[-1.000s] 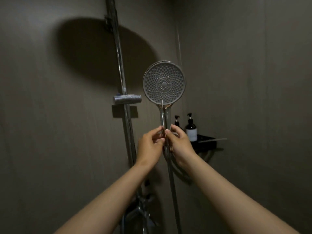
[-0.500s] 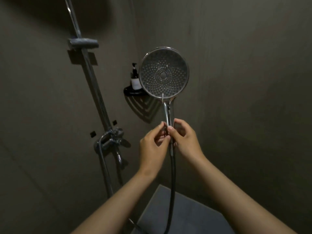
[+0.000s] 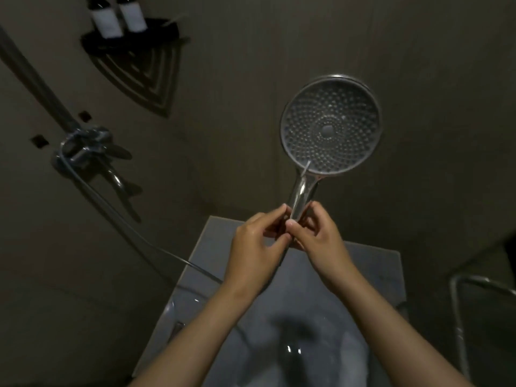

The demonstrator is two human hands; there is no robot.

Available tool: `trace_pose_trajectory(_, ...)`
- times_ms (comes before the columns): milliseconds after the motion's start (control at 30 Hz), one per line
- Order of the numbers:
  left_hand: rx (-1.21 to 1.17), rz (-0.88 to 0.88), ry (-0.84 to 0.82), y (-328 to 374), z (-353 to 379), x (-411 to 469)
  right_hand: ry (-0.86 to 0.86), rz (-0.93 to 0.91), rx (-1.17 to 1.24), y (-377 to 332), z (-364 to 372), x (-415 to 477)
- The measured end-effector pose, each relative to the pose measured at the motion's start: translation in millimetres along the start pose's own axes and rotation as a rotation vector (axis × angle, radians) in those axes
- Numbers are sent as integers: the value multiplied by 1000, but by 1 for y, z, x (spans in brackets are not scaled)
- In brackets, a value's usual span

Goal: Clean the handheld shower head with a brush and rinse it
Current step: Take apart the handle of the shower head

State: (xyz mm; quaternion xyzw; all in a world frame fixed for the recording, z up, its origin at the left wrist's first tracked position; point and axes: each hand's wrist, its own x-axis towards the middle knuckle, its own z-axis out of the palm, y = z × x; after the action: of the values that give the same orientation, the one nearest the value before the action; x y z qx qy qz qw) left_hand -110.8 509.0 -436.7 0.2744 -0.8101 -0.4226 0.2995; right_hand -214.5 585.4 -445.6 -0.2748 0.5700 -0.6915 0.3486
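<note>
in the dim shower corner, the two bottles [image 3: 117, 15] on the corner shelf [image 3: 131, 37] are cut off by the top edge, and the hose [image 3: 122, 219] disappears behind the left hand [image 3: 255, 247]. bare wall lies open around the shower head [image 3: 331, 125], held face-on above a pale ledge [image 3: 212, 247]. left hand and right hand [image 3: 321, 241] both pinch its handle, fingertips closed on it.

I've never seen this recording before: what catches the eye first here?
The round shower head, its nozzle face turned to the camera, stands out right of centre. Below it, the left hand and right hand both pinch its chrome handle. At upper left, two bottles sit on a dark corner shelf.
</note>
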Motion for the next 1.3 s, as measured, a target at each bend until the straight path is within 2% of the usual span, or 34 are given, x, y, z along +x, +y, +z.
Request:
trace_pose_trajectory(367,-49,-48,-307,3,51,-65,201,184,89,30,-56,-90)
trace_pose_trajectory(800,-12,-95,-320,4,64,-90,222,296,148,44,-76,-104)
trace_pose_trajectory(1033,-20,-205,-371,-14,59,-105,259,254,180,38,-71,-100)
trace_pose_trajectory(1200,-29,-306,-249,-24,60,-109,279,271,208,37,-68,-102)
trace_pose_trajectory(1300,-7,-316,-254,-29,57,-109,287,300,242,39,-66,-104)
